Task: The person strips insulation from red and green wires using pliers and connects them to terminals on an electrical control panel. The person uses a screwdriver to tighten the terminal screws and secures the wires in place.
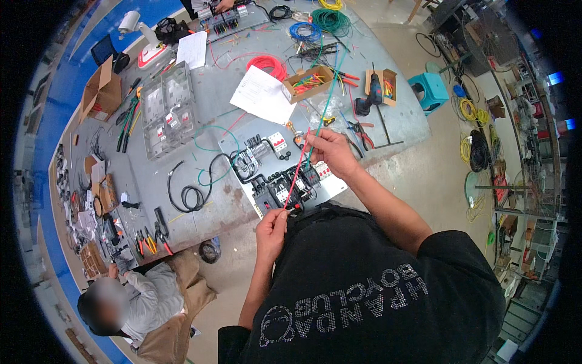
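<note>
My left hand (271, 233) pinches the lower end of a thin red wire (295, 183). The wire runs up to my right hand (333, 154), whose thumb and fingers are closed on it. A green wire (331, 94) also passes by the right fingers; whether they grip it too, I cannot tell. Beneath both hands lies a light mounting plate (228, 144) bearing black breakers (280, 189), a white breaker with red switches (277, 142) and a grey terminal strip (257, 150).
Red-handled pliers (365, 138), a cordless drill (370, 96), a paper sheet (262, 94) and a box of coloured pieces (309, 84) lie beyond. Black cable (193, 199) coils at left on the table (212, 112). A seated person (139, 297) works lower left; another person's hand (225, 5) shows at the far end.
</note>
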`<state>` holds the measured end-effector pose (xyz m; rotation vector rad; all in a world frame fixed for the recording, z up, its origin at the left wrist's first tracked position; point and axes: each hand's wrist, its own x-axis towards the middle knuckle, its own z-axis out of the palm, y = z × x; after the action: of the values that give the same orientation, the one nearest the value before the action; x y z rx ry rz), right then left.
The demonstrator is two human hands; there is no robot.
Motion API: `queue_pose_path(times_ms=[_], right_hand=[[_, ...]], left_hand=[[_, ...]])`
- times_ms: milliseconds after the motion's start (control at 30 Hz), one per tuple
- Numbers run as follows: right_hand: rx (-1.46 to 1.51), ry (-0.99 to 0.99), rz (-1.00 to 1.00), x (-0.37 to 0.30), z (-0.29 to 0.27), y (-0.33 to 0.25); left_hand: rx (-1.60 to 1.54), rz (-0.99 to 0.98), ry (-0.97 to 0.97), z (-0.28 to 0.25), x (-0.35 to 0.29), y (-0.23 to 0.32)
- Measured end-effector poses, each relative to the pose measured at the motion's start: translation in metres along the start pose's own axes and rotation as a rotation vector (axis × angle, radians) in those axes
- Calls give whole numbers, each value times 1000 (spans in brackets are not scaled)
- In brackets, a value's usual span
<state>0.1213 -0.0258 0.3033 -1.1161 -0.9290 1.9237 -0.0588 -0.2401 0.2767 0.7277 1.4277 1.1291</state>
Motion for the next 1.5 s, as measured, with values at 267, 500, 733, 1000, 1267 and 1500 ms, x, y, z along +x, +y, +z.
queue_pose_path(times_ms=[267,500,733,1000,1267,1500], right_hand=[[28,-13,-21,4,-7,-4],[-81,66,-150,1,-2,-2],[-43,104,-168,0,-4,6],[-31,123,-141,-3,-12,6],[-86,213,-126,-2,-32,-1],[-83,216,-165,-2,-48,0]], left_hand=[[-52,-21,-117,-2,-2,4],[-73,-93,-129,-4,-1,4],[-100,-140,-143,-5,-3,-2],[-99,-225,-169,-9,-1,-5],[-37,-232,-204,-9,3,-4],[-53,-343,-286,-30,-6,-21]])
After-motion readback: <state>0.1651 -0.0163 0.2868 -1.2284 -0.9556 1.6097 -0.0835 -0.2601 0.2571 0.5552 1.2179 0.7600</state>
